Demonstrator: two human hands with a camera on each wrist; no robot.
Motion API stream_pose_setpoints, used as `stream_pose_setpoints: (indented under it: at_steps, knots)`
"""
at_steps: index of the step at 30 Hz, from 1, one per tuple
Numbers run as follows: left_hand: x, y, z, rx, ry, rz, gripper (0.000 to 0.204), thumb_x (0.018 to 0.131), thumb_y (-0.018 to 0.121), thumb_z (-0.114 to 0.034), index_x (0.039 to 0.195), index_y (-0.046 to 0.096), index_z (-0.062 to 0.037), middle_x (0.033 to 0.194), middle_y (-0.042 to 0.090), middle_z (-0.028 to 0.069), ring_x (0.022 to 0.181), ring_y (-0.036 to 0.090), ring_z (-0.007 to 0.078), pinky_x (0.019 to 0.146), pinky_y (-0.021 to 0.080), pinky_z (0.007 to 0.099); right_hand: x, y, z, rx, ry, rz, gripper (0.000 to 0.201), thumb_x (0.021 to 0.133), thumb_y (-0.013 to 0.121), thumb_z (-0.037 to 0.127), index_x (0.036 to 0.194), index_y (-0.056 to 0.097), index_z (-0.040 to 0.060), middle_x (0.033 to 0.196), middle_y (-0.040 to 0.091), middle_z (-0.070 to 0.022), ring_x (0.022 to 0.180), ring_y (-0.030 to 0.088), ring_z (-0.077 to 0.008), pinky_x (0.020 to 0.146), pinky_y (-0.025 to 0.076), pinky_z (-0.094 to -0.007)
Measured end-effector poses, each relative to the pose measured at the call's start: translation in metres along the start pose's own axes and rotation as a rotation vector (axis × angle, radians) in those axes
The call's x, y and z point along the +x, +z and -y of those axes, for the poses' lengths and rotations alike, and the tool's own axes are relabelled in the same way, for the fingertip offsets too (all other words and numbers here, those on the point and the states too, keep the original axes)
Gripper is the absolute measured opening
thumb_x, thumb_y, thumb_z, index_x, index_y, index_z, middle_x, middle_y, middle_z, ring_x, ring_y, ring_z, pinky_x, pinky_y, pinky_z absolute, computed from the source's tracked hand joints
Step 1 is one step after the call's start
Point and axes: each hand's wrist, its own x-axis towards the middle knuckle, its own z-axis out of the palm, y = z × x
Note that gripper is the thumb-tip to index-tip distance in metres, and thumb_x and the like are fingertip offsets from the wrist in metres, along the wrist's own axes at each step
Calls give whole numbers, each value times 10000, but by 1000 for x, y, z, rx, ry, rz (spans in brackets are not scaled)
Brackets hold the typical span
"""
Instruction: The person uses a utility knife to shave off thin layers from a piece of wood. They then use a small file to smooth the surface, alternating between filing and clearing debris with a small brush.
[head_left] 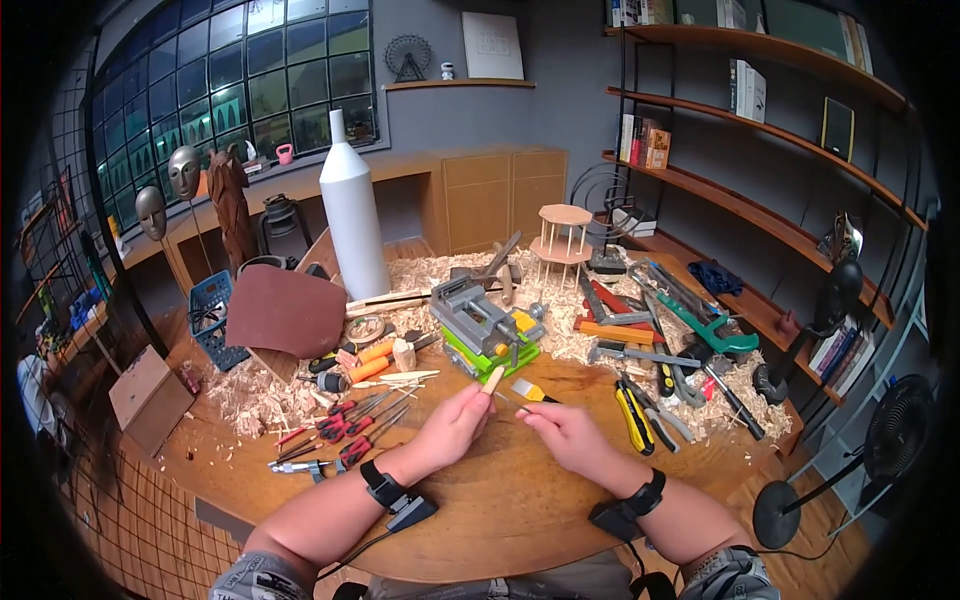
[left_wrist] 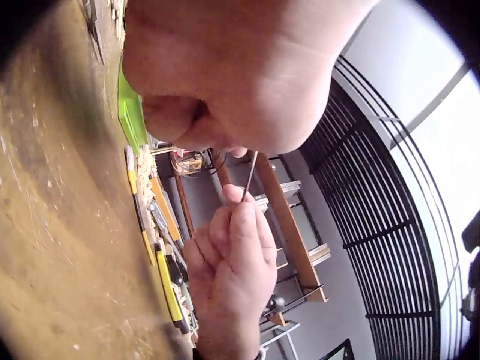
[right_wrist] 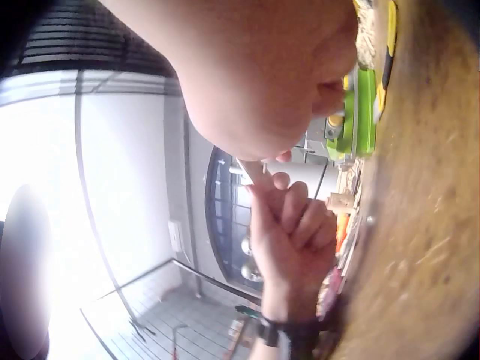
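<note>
Over the front of the table, my left hand [head_left: 452, 428] holds a small pale strip of wood [head_left: 491, 382], which sticks up past the thumb. My right hand [head_left: 570, 438] pinches a thin metal rod [head_left: 510, 401] between thumb and fingers, its far end pointing at the wood. In the left wrist view the rod [left_wrist: 250, 177] runs from the right fingertips toward the left hand, which hides its tip. The right wrist view shows the wood strip [right_wrist: 255, 174] held by the left thumb and fingers. A grey vise [head_left: 478, 312] with a bright green base stands just beyond both hands.
Red-handled tools [head_left: 345, 425] lie left of my hands. A yellow utility knife [head_left: 634, 415], pliers [head_left: 662, 418] and a green saw [head_left: 705, 328] lie to the right. Wood shavings [head_left: 560, 335] cover the back, with a tall white bottle [head_left: 352, 215] and a small wooden stand [head_left: 562, 240].
</note>
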Motion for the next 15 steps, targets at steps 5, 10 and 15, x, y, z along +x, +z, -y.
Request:
stream_pose_setpoints:
  at_steps: [5,10,15]
  knots:
    - [0,6,-2,-149,-111,4,326,1102,388,-320,958,531,-65,685,454,-45,592,409,63,540,355,228,2,-10,16,-324,-75,6,189,1009,581,170,1086,656,15,833,703,-78,656,655,-186,573,503,-334]
    - [-1,6,2,72,27,-55,333,1099,390,-346,977,538,-74,676,458,-40,569,400,61,511,329,221,5,-10,14,506,630,160,203,1034,549,182,1104,641,14,702,586,21,556,542,-125,492,424,-282]
    - [-3,11,10,85,-37,-93,328,1096,406,-344,964,543,-77,693,465,-45,582,404,56,521,335,222,8,-17,11,1065,941,260,223,1068,487,188,1152,590,9,645,323,102,490,254,-15,451,222,-203]
